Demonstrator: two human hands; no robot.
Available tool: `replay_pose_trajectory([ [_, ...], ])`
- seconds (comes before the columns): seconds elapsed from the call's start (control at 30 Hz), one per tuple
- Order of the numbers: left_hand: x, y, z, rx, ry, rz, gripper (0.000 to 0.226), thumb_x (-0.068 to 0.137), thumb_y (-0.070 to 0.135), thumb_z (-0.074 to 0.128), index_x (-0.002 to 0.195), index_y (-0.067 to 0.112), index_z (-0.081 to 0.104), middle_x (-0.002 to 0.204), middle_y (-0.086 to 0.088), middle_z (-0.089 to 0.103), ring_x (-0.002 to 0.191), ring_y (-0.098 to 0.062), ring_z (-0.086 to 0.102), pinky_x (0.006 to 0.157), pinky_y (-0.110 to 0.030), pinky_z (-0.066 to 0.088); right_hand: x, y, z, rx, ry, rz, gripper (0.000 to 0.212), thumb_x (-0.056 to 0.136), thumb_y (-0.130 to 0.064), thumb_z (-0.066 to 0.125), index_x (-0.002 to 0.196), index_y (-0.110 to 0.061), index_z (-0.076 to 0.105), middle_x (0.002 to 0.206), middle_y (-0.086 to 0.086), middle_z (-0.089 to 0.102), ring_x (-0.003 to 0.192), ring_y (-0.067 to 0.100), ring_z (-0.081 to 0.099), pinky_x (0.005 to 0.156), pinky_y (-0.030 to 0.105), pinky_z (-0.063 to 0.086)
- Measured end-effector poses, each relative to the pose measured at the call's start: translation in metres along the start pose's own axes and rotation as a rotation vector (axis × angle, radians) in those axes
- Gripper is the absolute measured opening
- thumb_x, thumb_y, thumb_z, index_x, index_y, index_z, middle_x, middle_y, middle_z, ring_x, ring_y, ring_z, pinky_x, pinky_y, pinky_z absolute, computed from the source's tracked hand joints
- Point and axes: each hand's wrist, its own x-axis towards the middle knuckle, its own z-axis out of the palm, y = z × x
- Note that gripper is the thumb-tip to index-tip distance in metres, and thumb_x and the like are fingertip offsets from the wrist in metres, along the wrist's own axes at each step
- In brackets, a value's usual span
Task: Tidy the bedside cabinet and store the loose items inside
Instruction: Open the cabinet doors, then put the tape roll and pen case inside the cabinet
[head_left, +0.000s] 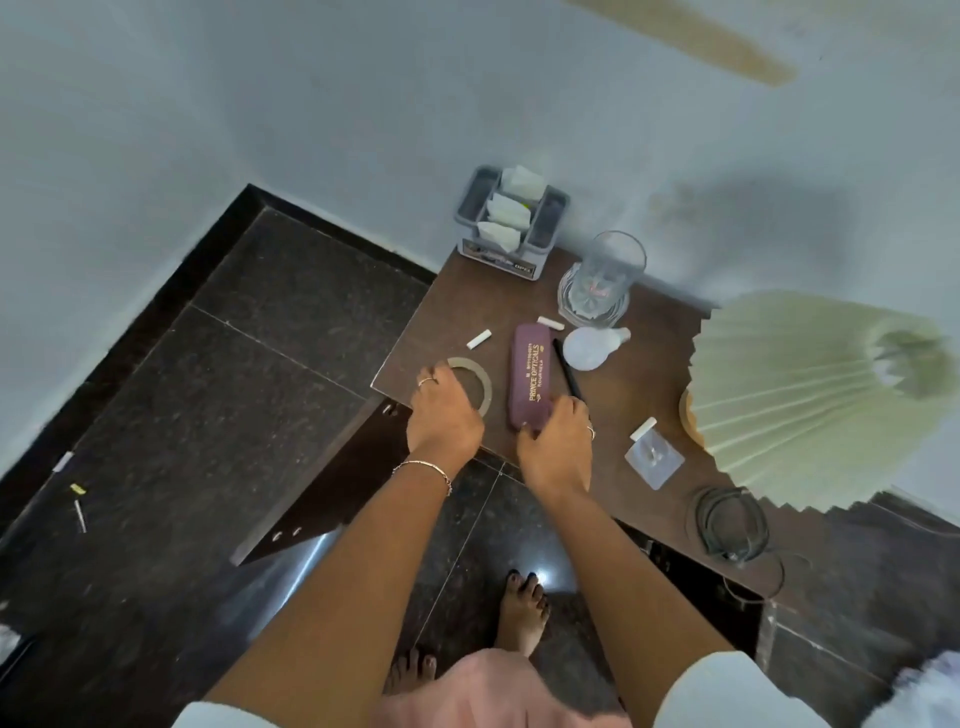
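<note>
The brown bedside cabinet top (623, 415) carries loose items. My left hand (441, 410) lies over the near left part of a tape ring (480, 376), fingers curled onto it. My right hand (558, 436) grips the near end of a maroon spectacle case (532, 371) printed in gold letters. A black pen (567, 374) lies just right of the case. White chalk-like sticks (479, 339) (550, 323) (643, 428), a light bulb (589, 347) and a clear adhesive hook (654, 460) are scattered around. The cabinet door (332, 483) hangs open below the left corner.
At the back stand a grey organiser (511, 226) with paper packets and a clear glass (608, 280) on a coaster. A pleated lamp shade (810, 400) overhangs the right side, with a coiled black cable (727, 525) near it. Dark tiled floor, my bare feet (524, 608) below.
</note>
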Motion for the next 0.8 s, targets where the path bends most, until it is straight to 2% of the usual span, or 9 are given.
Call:
replay_pose_trajectory([
  [0.1, 0.016, 0.006, 0.002, -0.002, 0.025, -0.069, 0.082, 0.082, 0.003, 0.065, 0.148, 0.004, 0.017, 0.149, -0.018, 0.024, 0.133, -0.035, 0.036, 0.105, -0.04, 0.037, 0.021, 0.003, -0.003, 0.013, -0.023, -0.023, 0.056, 0.086, -0.022, 0.067, 0.134, -0.008, 0.041, 0.135, 0.01, 0.043, 0.126, 0.027, 0.043, 0.103, 0.037, 0.038],
  [0.17, 0.025, 0.005, 0.004, 0.028, 0.01, -0.098, 0.084, 0.082, 0.003, 0.065, 0.15, 0.005, 0.015, 0.149, -0.018, 0.023, 0.133, -0.034, 0.036, 0.104, -0.041, 0.038, 0.031, 0.003, -0.001, 0.033, -0.032, -0.04, 0.06, 0.085, -0.027, 0.069, 0.134, -0.009, 0.04, 0.134, 0.009, 0.044, 0.125, 0.026, 0.044, 0.103, 0.036, 0.038],
  [0.4, 0.038, -0.012, 0.01, 0.095, 0.053, -0.151, 0.046, 0.085, 0.005, 0.06, 0.128, 0.008, 0.044, 0.134, -0.017, 0.038, 0.12, -0.036, 0.048, 0.095, -0.043, 0.045, 0.048, -0.002, 0.007, 0.043, -0.039, -0.033, 0.062, 0.083, -0.031, 0.071, 0.131, -0.007, 0.04, 0.129, 0.012, 0.045, 0.118, 0.029, 0.049, 0.098, 0.036, 0.041],
  [0.5, 0.04, -0.014, 0.01, 0.057, 0.048, -0.174, 0.041, 0.085, 0.005, 0.061, 0.123, 0.008, 0.046, 0.131, -0.017, 0.041, 0.111, -0.036, 0.055, 0.09, -0.042, 0.047, 0.05, -0.001, 0.009, 0.064, -0.06, -0.022, 0.062, 0.082, -0.032, 0.073, 0.129, -0.007, 0.041, 0.129, 0.013, 0.046, 0.117, 0.029, 0.05, 0.096, 0.036, 0.042],
  [0.8, 0.042, -0.028, 0.016, -0.028, 0.055, -0.26, 0.036, 0.085, 0.004, 0.056, 0.119, 0.003, 0.046, 0.124, -0.023, 0.05, 0.108, -0.039, 0.056, 0.089, -0.042, 0.046, 0.059, 0.001, 0.021, 0.122, -0.133, 0.039, 0.059, 0.08, -0.033, 0.074, 0.121, -0.001, 0.045, 0.126, 0.018, 0.048, 0.113, 0.035, 0.051, 0.096, 0.042, 0.041],
])
